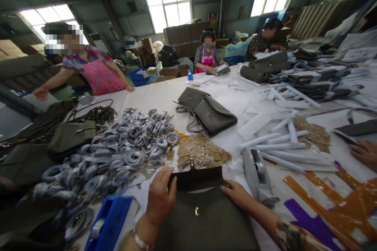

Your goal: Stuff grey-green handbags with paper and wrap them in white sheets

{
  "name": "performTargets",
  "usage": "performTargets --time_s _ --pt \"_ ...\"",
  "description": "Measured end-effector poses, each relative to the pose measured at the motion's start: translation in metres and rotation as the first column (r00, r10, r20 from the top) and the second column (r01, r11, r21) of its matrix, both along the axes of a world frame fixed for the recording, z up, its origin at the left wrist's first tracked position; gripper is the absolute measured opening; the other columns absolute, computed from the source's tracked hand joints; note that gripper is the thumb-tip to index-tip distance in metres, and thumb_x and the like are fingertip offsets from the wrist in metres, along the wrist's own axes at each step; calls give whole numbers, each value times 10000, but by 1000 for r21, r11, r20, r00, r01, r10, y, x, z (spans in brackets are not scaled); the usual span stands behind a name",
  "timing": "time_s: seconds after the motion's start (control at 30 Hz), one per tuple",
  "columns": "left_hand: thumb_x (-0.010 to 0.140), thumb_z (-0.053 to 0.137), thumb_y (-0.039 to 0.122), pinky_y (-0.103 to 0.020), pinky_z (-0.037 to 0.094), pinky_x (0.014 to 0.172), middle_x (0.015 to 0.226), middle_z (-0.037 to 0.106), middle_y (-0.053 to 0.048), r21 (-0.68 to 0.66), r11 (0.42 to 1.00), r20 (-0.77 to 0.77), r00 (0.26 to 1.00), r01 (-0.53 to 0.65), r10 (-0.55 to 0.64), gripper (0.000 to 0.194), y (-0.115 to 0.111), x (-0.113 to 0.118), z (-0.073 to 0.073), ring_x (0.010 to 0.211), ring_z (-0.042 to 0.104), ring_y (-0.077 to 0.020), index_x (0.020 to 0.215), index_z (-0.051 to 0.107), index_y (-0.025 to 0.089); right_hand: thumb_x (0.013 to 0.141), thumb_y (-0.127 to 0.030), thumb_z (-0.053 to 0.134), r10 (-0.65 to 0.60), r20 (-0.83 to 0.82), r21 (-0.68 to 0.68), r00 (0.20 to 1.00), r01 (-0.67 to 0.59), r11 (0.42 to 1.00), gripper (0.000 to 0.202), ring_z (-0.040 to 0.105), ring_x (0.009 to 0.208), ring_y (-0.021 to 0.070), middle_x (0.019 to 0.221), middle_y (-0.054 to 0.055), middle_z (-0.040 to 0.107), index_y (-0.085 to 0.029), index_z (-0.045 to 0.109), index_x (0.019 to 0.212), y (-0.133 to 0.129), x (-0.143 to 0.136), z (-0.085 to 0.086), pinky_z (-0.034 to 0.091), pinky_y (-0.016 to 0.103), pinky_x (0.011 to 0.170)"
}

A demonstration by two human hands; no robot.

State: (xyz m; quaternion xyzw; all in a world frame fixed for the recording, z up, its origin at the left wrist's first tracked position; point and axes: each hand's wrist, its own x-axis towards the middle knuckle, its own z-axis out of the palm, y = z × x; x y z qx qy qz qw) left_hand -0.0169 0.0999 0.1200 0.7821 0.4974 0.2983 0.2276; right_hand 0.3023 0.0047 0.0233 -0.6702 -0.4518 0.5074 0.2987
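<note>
A dark olive handbag with a gold clasp on its front lies before me, its flap folded back toward the table's far side. My left hand, with a silver bangle at the wrist, grips the bag's upper left edge beside the flap. On the opposite top corner, my right hand holds the edge with its fingers bent over it. Just beyond the flap is a pile of brown paper tags with white strings. A grey tape dispenser stands right of the bag, and a blue tape dispenser is at the left.
Coiled, wrapped straps are heaped at left. Two more olive bags lie mid-table. White paper rolls and orange and purple tape strips cover the right side. Several co-workers surround the table; another person's hand shows at right.
</note>
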Motion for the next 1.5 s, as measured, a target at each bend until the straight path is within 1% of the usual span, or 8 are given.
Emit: performTargets --time_s 0.13,0.23,0.37,0.6,0.83,1.0,1.3,1.5 --pt "886 703 497 -511 425 1188 1431 616 -115 -72 856 -232 826 512 -514 617 -62 -33 -12 1393 521 -329 1448 537 302 827 -577 621 80 188 45 979 -90 995 679 463 1413 402 1486 198 561 -136 669 1342 -18 7 19 308 557 1218" --pt "892 706 451 -560 405 1190 1511 556 -108 -208 737 -328 664 644 -672 705 -90 -55 -35 1430 480 -359 1531 424 354 870 -557 662 337 298 144 893 -391 909 692 354 1501 363 1626 153 403 -216 581 1467 -50 8 47 273 531 1249" --pt "828 719 198 -626 393 1173 1575 465 -105 -419 753 -458 598 507 -658 812 -105 -57 -42 1446 451 -378 1548 389 373 745 -343 809 652 313 138 691 -712 689 833 375 1486 410 1596 115 463 -333 508 1522 -83 -9 76 266 593 1240" --pt "647 810 93 -483 429 1185 1548 510 -124 -518 810 -471 698 275 -539 825 -95 -25 -5 1412 508 -322 1420 559 233 647 -58 621 575 532 31 621 -693 720 768 531 1381 361 1484 150 585 -196 629 1403 -69 -33 46 392 538 1188" --pt "896 413 -14 -503 468 1148 1549 498 -115 -207 871 -567 671 446 -478 653 -120 -44 -62 1432 482 -308 1496 484 233 834 -1 508 470 695 214 544 -781 587 685 509 1408 346 1514 136 552 -260 573 1464 -83 -21 6 432 576 1143" --pt "791 706 128 -614 307 1235 1680 241 -89 -306 845 -552 641 439 -533 932 -150 -59 -83 1547 254 -347 1591 285 355 876 -60 537 661 614 148 432 -885 441 806 243 1551 334 1679 60 294 -381 353 1591 -100 -11 9 212 652 1237" --pt "820 742 522 -716 173 1234 1701 22 -146 -320 812 -492 647 488 -583 1064 -155 -6 -85 1575 37 -414 1634 94 300 904 -460 690 764 477 188 433 -900 393 976 167 1567 357 1691 164 177 -232 107 1653 -86 -37 48 103 608 1276" --pt "922 542 657 -669 221 1241 1692 97 -175 -191 824 -536 647 534 -543 1001 -158 4 -142 1581 100 -385 1632 68 133 927 -300 609 445 681 261 582 -760 596 693 191 1566 361 1690 164 226 -160 407 1575 -80 -82 -11 253 601 1248"
